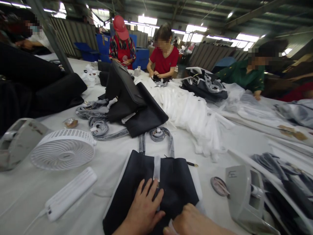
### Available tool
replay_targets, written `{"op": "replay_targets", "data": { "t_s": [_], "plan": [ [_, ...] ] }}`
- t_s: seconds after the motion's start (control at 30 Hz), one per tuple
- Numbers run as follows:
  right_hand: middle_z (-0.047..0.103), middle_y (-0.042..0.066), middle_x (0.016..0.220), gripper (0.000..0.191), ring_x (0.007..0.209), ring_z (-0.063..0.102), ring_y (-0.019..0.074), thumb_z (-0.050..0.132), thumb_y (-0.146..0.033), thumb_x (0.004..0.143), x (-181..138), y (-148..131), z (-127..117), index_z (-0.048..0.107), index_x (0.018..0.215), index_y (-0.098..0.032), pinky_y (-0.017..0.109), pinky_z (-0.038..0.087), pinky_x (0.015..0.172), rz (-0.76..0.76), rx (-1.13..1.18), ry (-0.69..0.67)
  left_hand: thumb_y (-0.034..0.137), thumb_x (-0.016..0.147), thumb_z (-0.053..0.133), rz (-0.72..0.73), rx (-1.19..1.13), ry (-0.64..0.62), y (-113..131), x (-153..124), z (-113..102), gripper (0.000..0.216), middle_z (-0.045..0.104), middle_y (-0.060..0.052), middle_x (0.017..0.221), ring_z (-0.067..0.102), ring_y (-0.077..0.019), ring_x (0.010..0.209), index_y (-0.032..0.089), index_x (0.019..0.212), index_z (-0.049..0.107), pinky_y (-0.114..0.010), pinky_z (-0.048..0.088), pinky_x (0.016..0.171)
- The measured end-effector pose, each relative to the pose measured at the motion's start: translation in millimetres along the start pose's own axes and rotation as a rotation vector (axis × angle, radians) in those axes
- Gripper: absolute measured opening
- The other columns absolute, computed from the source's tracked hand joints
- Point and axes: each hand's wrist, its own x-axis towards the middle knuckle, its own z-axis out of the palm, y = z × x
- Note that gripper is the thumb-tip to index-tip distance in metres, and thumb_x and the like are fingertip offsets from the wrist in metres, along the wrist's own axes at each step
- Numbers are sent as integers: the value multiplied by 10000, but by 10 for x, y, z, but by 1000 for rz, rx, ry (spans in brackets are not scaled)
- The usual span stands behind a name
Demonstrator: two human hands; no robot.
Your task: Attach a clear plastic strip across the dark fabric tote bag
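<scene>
Flat black leather-look handbag [171, 182] lies on the white-covered surface [29, 195] right in front of the person, grey webbing handles [156, 137] looping away from its top edge. A white paper strip [156, 168] runs down the middle of the bag's face.

Left hand [144, 209] presses flat on the bag below the strip, fingers spread, grip wide and holding nothing. Right hand [193, 220] sits curled at the bag's near edge, touching it; seems to pinch something pale at the thumb, but I cannot tell what, nor how tight.

Step in hand, as I judge it: smoothing and steadying the bag while its near edge is worked. The next move likely calls for keeping the left palm down so the bag stays put.

Around it: round white desk fan [63, 148] to the left, a white power strip [70, 192] nearer, a grey plastic stand [244, 195] on the right. Further off, a heap of black bags [132, 101] and a pile of white wrapping [193, 114]. Other people [163, 55] work at the far side.
</scene>
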Motion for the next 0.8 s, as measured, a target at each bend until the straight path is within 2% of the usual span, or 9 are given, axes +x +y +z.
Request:
{"op": "replay_targets", "data": {
  "t_s": [0.13,0.23,0.3,0.43,0.5,0.57,0.63,0.7,0.8],
  "plan": [
    [625,6,599,443,475,499,131,274,-303,1030,229,122,868,637,788,-227,275,339,480,301,337,403,386,910,523,36,-25,-30,-41,-9,-3,599,289,-136,1558,312,-333,1409,247,1462,338,-565,279,1130],
    [596,1,558,481,468,505,137,226,-257,1030,214,208,1380,608,741,-219,277,376,502,383,405,514,390,913,507,37,-57,-70,-60,14,-50,642,253,-160,1567,283,-319,1424,192,1483,289,-545,243,1152],
    [590,13,541,504,473,508,153,210,-265,1023,168,232,1550,605,715,-216,297,373,506,357,404,543,379,915,497,21,-102,-99,-71,35,-90,670,226,-167,1574,245,-308,1441,158,1496,247,-535,220,1167],
    [607,15,552,503,480,520,150,207,-289,1020,152,225,1589,621,744,-211,306,342,519,303,411,566,312,889,512,12,-252,-90,-79,12,-159,713,248,-145,1574,208,-292,1454,122,1505,207,-518,201,1191],
    [599,-1,550,468,481,528,131,223,-263,1019,200,215,1560,606,755,-207,288,333,526,290,429,540,225,875,484,-87,-365,-1,-64,-59,-185,648,361,-132,1527,340,-283,1396,143,1485,281,-477,302,1161],
    [578,-13,547,428,475,521,111,254,-240,1016,263,211,1540,571,730,-199,268,320,521,313,457,505,193,884,436,-295,-533,108,-35,-153,-208,541,541,-141,1366,576,-250,1161,159,1423,399,-393,478,1013],
    [545,-21,535,433,458,495,96,265,-248,1017,316,213,1530,524,674,-197,255,302,507,352,489,477,296,945,396,-516,-753,126,6,-233,-224,386,671,-122,1064,665,-189,803,155,1269,551,-292,560,737],
    [518,-27,522,464,450,478,92,273,-320,1019,344,217,1520,489,626,-198,245,295,500,374,526,459,501,975,335,-679,-1007,39,56,-263,-225,475,660,-77,788,610,-142,551,141,1023,642,-221,474,473],
    [535,-15,539,526,480,508,105,248,-448,1006,334,218,1502,485,606,-201,234,328,507,368,578,458,710,901,321,-804,-1300,-2,137,-196,-187,646,632,-71,720,622,-154,522,136,856,615,-186,398,361]
  ]
}}
